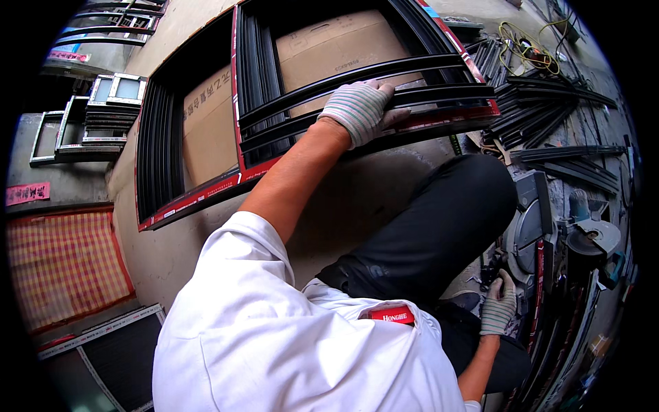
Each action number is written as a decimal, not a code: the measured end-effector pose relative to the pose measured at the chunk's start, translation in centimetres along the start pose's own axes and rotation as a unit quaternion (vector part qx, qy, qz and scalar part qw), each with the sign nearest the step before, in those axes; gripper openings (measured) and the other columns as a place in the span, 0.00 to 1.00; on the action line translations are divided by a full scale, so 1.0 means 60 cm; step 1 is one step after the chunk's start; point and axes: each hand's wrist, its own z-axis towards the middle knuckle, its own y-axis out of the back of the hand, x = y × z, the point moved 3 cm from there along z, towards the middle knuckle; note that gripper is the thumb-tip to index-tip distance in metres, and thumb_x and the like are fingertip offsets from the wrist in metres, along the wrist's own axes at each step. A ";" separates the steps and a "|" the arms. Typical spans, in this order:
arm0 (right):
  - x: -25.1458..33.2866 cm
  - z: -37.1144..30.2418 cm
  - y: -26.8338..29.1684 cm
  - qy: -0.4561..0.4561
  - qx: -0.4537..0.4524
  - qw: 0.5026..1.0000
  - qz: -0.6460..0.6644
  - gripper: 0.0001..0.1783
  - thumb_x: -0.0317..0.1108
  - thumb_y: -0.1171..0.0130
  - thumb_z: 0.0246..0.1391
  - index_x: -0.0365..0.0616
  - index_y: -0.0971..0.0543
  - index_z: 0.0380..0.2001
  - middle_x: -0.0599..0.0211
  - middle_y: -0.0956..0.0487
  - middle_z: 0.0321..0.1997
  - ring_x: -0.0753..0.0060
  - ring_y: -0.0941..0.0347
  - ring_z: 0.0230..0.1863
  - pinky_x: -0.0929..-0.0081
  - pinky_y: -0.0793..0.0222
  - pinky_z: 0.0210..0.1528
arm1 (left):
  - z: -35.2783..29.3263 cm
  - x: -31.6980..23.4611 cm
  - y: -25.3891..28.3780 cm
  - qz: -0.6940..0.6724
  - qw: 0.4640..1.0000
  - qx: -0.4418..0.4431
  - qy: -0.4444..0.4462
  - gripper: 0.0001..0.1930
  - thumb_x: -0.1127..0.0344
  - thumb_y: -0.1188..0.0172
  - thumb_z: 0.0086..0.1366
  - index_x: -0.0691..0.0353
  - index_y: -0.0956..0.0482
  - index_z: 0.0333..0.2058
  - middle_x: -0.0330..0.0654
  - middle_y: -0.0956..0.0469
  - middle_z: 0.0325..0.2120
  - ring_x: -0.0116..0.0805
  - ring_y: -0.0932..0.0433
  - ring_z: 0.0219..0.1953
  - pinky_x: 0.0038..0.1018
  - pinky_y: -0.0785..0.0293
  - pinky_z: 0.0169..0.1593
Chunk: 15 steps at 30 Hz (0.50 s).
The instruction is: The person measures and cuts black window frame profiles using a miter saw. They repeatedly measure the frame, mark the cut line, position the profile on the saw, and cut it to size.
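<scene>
My left hand point(360, 110), in a striped knit glove, is closed around a slim black metal frame point(295, 89) made of long parallel bars. That frame lies across a large stack of black window frames point(237, 96) with red edge tape. My right hand point(499, 305), gloved alike, is low at the right beside my leg. Its fingers are bent together next to small black pieces point(489, 272) on the floor, and what they hold, if anything, is too small to make out.
Cardboard sheets point(343, 48) show inside the stacked frames. Right of my knee stand a grey cutting machine point(528, 223) and a circular saw point(592, 237). Black metal profiles point(542, 110) and a yellow cable point(525, 51) litter the far right. Smaller frames point(103, 117) and a checked curtain point(65, 268) are at the left.
</scene>
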 end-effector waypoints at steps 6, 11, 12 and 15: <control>0.007 0.005 -0.005 -0.007 0.008 1.000 -0.009 0.14 0.28 0.42 0.68 0.41 0.17 0.54 0.51 0.15 0.50 0.56 0.19 0.52 0.62 0.24 0.58 | -0.008 0.010 -0.007 -0.016 1.000 -0.006 0.000 0.29 0.40 0.43 0.73 0.65 0.20 0.49 0.57 0.18 0.43 0.58 0.18 0.48 0.47 0.21 0.52; 0.003 0.006 -0.015 0.010 0.017 1.000 -0.022 0.14 0.28 0.42 0.68 0.41 0.16 0.54 0.51 0.15 0.49 0.55 0.18 0.51 0.62 0.24 0.58 | -0.006 0.014 -0.008 -0.014 1.000 0.004 0.016 0.29 0.40 0.43 0.73 0.65 0.20 0.50 0.58 0.18 0.44 0.58 0.18 0.48 0.47 0.21 0.52; 0.003 0.007 -0.015 0.010 0.018 1.000 -0.022 0.14 0.28 0.42 0.68 0.41 0.16 0.54 0.51 0.15 0.49 0.55 0.18 0.51 0.62 0.24 0.58 | -0.005 0.014 -0.010 -0.013 1.000 0.002 0.015 0.30 0.39 0.43 0.73 0.65 0.20 0.50 0.58 0.18 0.44 0.58 0.18 0.48 0.47 0.21 0.52; 0.001 0.007 -0.018 0.007 0.023 1.000 -0.020 0.14 0.28 0.42 0.68 0.42 0.16 0.54 0.51 0.15 0.48 0.54 0.18 0.51 0.61 0.24 0.58 | -0.004 0.011 -0.010 -0.015 1.000 -0.014 0.010 0.30 0.39 0.43 0.73 0.65 0.19 0.50 0.58 0.18 0.44 0.58 0.18 0.48 0.47 0.21 0.52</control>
